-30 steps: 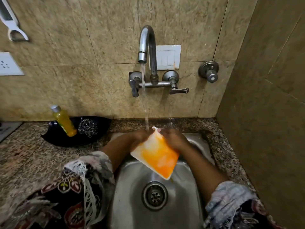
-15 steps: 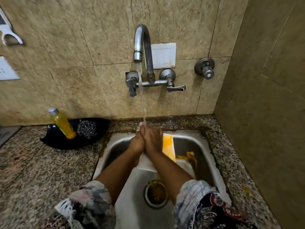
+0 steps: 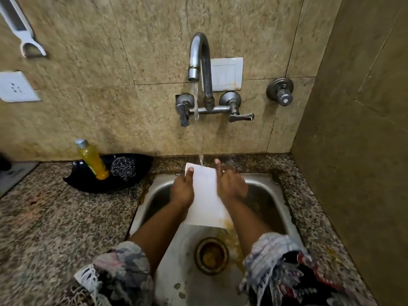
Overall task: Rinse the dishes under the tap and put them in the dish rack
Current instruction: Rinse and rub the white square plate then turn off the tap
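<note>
Both hands, left hand [image 3: 182,191] and right hand [image 3: 230,187], grip the white plate [image 3: 205,195] at centre frame under the tap [image 3: 199,60] stream; tilt it steeper, I'd say, so the apparently orange residue drains off.

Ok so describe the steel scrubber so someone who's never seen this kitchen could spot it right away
Start at the steel sink below the running tap and look left along the granite counter. A black dish sits against the wall; the steel scrubber lies in it, a tangled silver wire ball beside the smooth yellow bottle.
</note>
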